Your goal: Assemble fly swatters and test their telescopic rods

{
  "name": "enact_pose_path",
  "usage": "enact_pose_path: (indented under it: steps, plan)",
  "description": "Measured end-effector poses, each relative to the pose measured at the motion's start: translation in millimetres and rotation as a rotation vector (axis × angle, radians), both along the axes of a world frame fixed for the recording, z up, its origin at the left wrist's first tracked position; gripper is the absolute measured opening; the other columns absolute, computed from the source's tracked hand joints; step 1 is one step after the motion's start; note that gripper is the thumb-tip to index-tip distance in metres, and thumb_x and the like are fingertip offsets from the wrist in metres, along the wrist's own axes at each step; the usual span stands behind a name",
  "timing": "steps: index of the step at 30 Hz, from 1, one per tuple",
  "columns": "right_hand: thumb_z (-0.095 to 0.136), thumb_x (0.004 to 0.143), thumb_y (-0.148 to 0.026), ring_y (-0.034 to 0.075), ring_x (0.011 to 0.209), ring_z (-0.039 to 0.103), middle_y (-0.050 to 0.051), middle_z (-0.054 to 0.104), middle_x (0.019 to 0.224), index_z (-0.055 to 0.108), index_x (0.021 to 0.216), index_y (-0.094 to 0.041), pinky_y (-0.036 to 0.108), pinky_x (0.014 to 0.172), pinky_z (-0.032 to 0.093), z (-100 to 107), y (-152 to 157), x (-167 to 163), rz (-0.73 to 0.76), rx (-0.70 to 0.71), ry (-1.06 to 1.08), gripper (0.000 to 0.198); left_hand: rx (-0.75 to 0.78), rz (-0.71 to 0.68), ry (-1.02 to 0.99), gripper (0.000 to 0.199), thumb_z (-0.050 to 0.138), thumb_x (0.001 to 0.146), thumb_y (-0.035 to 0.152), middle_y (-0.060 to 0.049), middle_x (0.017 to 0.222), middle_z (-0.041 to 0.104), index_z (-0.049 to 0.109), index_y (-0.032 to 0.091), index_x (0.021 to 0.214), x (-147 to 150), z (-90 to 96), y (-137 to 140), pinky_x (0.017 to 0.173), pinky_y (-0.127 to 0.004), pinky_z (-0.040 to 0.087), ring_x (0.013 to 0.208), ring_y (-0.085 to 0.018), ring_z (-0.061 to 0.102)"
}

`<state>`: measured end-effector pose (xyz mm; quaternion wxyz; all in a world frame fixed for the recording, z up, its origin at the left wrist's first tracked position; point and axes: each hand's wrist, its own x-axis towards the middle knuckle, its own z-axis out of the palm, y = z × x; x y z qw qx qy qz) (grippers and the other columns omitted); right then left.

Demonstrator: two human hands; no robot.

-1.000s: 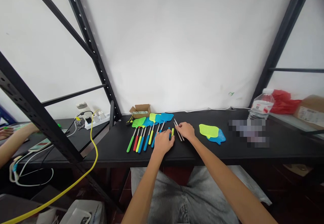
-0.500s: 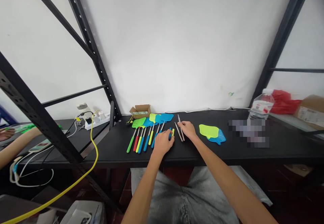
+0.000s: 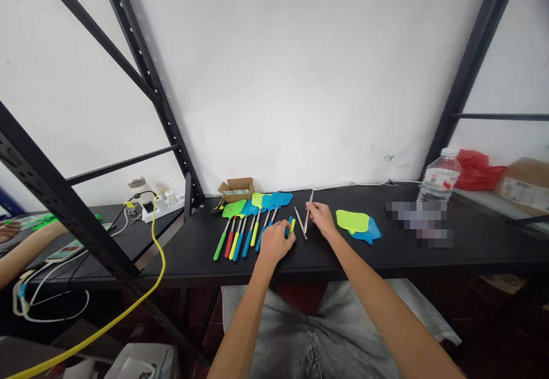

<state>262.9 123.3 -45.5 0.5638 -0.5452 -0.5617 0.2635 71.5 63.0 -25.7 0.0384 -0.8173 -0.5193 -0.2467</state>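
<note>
My right hand (image 3: pixel 321 217) is closed, pinching a slim metal rod (image 3: pixel 311 196) that leans upright over the black table. Beside it lies another metal rod (image 3: pixel 299 216), its lower end close to the first one's. My left hand (image 3: pixel 277 241) rests on the table, fingers curled round a blue handle (image 3: pixel 287 231); a yellow handle (image 3: pixel 292 226) shows right against it, and the palm hides their lower parts. Left of that hand, several fly swatters (image 3: pixel 244 236) lie in a row with green, red, yellow and blue grips. To the right are a yellow swatter head (image 3: pixel 352 221) and a blue swatter head (image 3: pixel 374 232), overlapping.
A small open cardboard box (image 3: pixel 236 189) stands by the wall. At right are a water bottle (image 3: pixel 440 176), a red plastic bag (image 3: pixel 478 170) and a carton (image 3: pixel 525 187). A yellow cable (image 3: pixel 159 253) hangs past the rack post. Another person's arm (image 3: pixel 32 246) reaches in from the left.
My right hand has shifted slightly with its rod, which now stands farther from the other rod at the top. My left hand stays at the handles. The view has moved a little.
</note>
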Motion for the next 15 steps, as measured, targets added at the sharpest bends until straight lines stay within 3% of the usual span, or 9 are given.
enact_pose_path:
  steps: [7,15]
  plan:
    - [0.052,0.078,-0.065,0.015,0.046,0.055,0.004,0.063,0.057,0.061,0.075,-0.02,0.026,0.045,0.041,-2.9,3.6,0.9,-0.025,0.017,0.229,0.046,0.011,0.035,0.007,0.021,0.059,0.084,0.042,-0.002,0.083,0.061,0.058,0.022,0.082,2.1,1.4,-2.1,0.065,-0.026,0.035,0.079,-0.018,0.059]
    - [0.061,0.075,-0.057,0.012,0.041,0.05,0.001,0.062,0.056,0.061,0.07,-0.02,0.025,0.042,0.036,-5.7,6.2,0.3,-0.017,0.074,0.394,0.038,-0.001,0.04,0.007,0.022,0.06,0.083,0.042,-0.002,0.087,0.06,0.061,0.021,0.077,2.8,0.2,-2.4,0.067,-0.027,0.036,0.083,-0.018,0.059]
